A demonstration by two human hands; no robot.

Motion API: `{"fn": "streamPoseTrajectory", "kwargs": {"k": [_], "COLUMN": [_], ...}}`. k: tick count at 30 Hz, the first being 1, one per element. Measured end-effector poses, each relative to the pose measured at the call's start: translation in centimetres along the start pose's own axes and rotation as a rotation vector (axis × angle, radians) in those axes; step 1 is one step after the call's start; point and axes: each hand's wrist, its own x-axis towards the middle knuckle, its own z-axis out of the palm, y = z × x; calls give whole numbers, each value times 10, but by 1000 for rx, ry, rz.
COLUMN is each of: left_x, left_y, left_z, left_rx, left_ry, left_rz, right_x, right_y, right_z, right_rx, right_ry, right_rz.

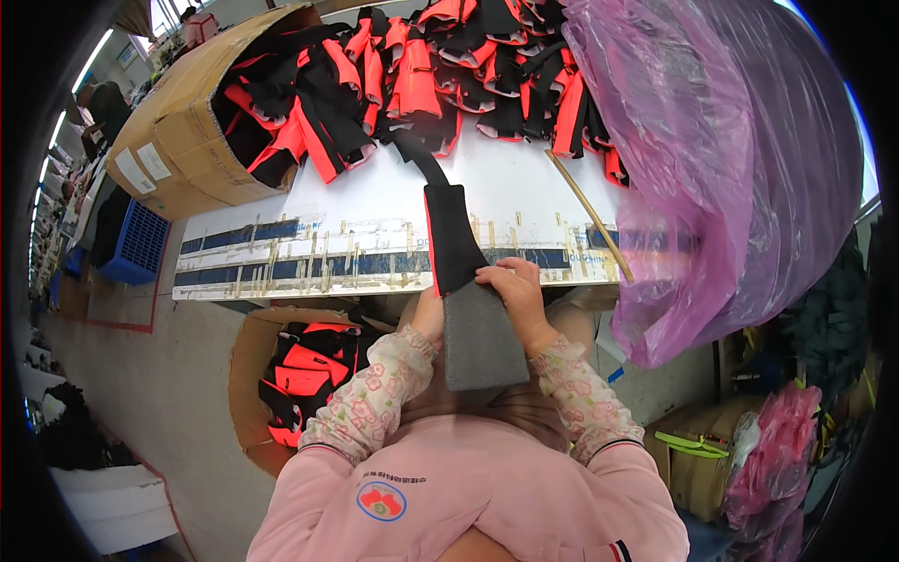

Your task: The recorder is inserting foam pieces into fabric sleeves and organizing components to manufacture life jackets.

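Head view: right hand (513,292) and left hand (430,315) both clamp a grey foam strip (479,342) at the white surface's (375,201) near edge.

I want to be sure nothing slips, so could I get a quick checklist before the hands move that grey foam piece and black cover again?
1. Right hand grips the black cover at the grey foam piece: ok.
2. Left hand holds the foam's left edge: ok.
3. Foam fully inside cover: not ok, most sticks out.
4. Cover lies flat on the white table: ok.
5. Wooden stick clear of hands: ok.
6. Left fingers' grip: cannot tell.
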Motion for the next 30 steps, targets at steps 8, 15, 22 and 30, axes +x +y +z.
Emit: {"fn": "streamPoseTrajectory", "kwargs": {"k": [8,15,22,30], "left_x": [11,16,0,8], "left_y": [-3,0,13,-6], "left_z": [-31,2,16,-4], "left_rx": [-187,-7,-98,244], "left_ry": [-165,14,-48,11], "left_rz": [-23,26,21,180], "right_x": [-9,-45,-3,12], "right_y": [-102,-96,-79,-56], "right_z": [-93,-36,-53,-25], "right_rx": [153,-79,-18,-167], "right_ry": [-556,-276,-222,-188], "right_rz": [-63,-47,-87,-214]}}
